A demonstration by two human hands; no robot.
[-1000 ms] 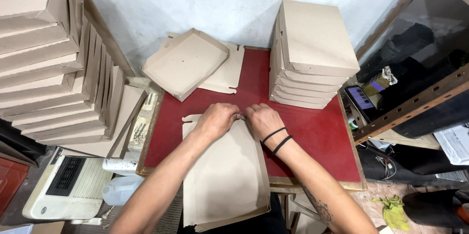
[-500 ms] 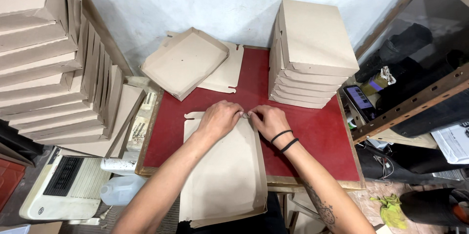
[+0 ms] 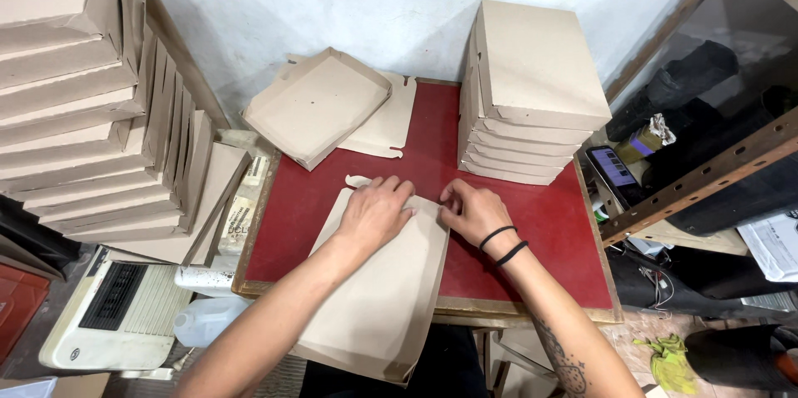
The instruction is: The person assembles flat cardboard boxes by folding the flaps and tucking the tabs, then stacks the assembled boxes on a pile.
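Head view: both hands press the far edge of a flat cardboard blank [image 3: 378, 290] on the red table [image 3: 549, 232]; left hand [image 3: 374, 213] lies spread flat, right hand [image 3: 472, 211] pinches its corner. Finished boxes [image 3: 532, 90] stand stacked behind; this one is unfolded. Since earlier, the hands sit slightly farther apart.

Flat carton [image 3: 378, 298] on table [image 3: 549, 232], box stack [image 3: 532, 98] behind right.

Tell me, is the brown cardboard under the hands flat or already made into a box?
Mostly flat. The cardboard sheet lies spread on the red table, with only its right edge raised, while the left hand and right hand press its far end.
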